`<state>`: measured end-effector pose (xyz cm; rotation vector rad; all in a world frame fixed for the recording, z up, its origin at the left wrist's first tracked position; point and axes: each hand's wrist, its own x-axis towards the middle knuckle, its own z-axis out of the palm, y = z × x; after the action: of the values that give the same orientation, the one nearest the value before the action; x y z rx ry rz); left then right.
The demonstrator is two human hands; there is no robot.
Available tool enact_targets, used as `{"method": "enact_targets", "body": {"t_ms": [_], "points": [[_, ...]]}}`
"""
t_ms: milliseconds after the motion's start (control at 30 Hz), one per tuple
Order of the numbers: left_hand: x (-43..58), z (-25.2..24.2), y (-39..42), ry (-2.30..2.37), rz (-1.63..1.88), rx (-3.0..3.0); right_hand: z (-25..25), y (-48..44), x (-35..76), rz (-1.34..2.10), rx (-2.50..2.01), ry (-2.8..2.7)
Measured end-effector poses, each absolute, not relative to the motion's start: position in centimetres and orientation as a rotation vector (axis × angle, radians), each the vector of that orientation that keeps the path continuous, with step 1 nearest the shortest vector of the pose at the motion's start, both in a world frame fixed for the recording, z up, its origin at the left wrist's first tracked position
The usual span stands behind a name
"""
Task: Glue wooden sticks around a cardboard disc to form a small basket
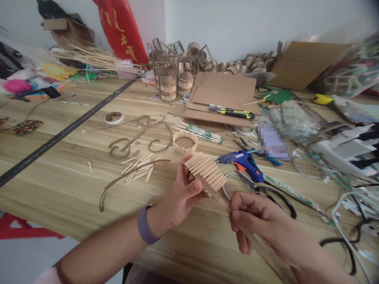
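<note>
My left hand (pixel 186 187) is closed around a small ring of short wooden sticks (pixel 207 171), tilted on its side above the table. A thin brown strip (pixel 217 194) lies against the sticks under my left thumb and runs across to my right hand (pixel 251 219). There my right thumb and fingers pinch the strip, and its tail trails down toward the lower right. Just beyond my left hand a second stick ring (pixel 185 142) stands on the table. Close to the held ring lie a blue glue gun (pixel 248 165) and black-handled scissors (pixel 266 191).
Loose short sticks (pixel 142 167) and curled brown strips (pixel 121 148) lie left of my hands. Farther back are cardboard sheets (pixel 225 88) with a yellow-black cutter (pixel 232 112), and small lantern-like stick pieces (pixel 168 86). White cables (pixel 340 215) and a white device (pixel 346 152) crowd the right.
</note>
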<state>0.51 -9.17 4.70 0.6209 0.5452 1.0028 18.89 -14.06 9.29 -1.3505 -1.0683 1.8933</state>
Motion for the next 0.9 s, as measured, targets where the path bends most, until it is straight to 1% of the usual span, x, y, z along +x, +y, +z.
{"method": "enact_targets", "body": {"t_ms": [267, 900], "points": [[0.5, 4.6, -9.2, 0.534, 0.995, 0.615, 7.8, -13.9, 19.1, 1.903, -1.3, -1.113], [0.6, 4.9, -9.3, 0.528, 1.011, 0.601, 7.7, -14.0, 18.8, 1.876, -1.291, -1.136]]}}
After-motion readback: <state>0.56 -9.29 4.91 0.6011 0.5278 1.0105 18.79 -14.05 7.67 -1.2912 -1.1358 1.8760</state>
